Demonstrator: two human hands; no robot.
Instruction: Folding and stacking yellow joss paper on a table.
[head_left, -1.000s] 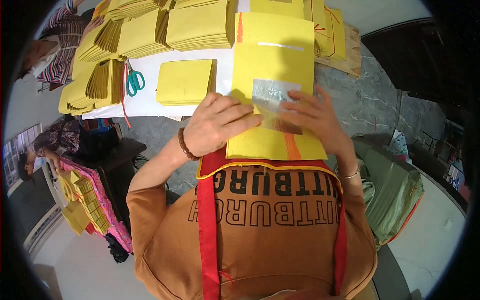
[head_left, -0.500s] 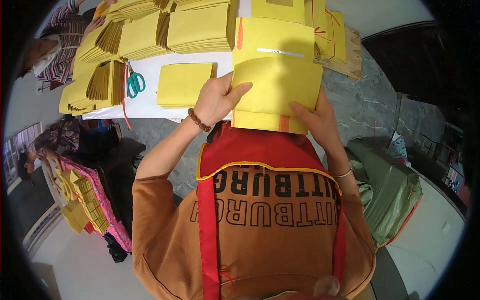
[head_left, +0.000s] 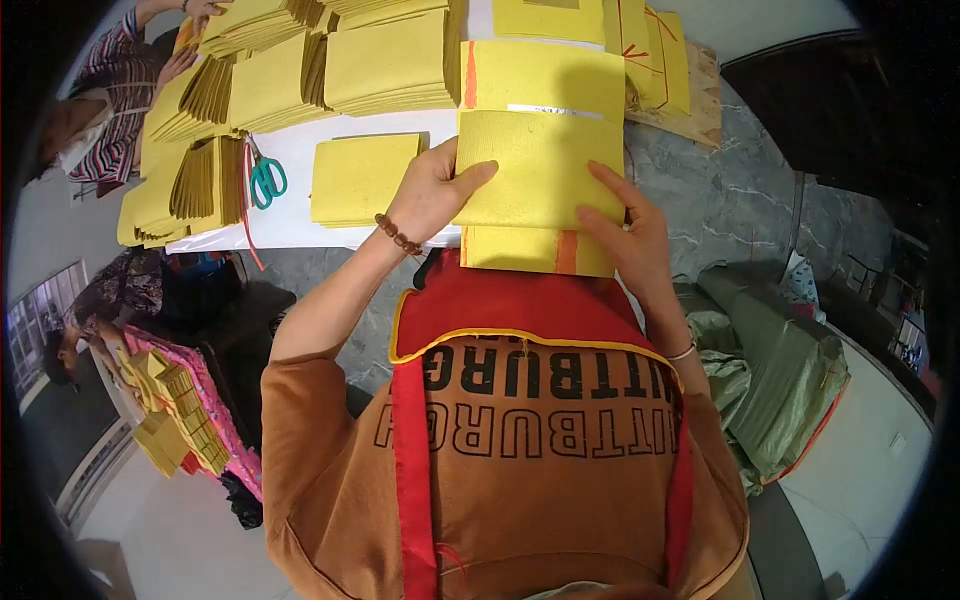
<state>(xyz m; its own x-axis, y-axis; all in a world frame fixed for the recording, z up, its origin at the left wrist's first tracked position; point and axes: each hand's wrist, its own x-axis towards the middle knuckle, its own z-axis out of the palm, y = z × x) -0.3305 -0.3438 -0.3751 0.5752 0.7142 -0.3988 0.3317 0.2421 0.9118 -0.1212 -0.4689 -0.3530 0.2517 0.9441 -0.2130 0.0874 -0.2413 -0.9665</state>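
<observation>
In front of my chest, at the table's near edge, lies a piece of thick yellow paper (head_left: 535,165), apparently a folded sheet or a small stack. Yellow layers with orange marks show beyond and below it. My left hand (head_left: 445,185), with a brown beaded bracelet at the wrist, grips its left edge, thumb on top and fingers underneath. On the right side, my right hand (head_left: 635,230) rests with thumb and index finger spread on top of the paper; its other fingers are mostly hidden. A small yellow paper stack (head_left: 365,180) sits left of my left hand.
Green-handled scissors (head_left: 267,180) and a red string (head_left: 250,225) lie on the white table (head_left: 290,225). Several yellow paper stacks (head_left: 385,60) fill its far side. Tied yellow bundles (head_left: 655,60) stand at far right. Another person (head_left: 110,120) works at left; a green wrapped bundle (head_left: 770,370) stands right.
My right index finger has come onto the paper's top and spread from the thumb. The upper yellow paper has shifted slightly left. My left hand keeps its grip.
</observation>
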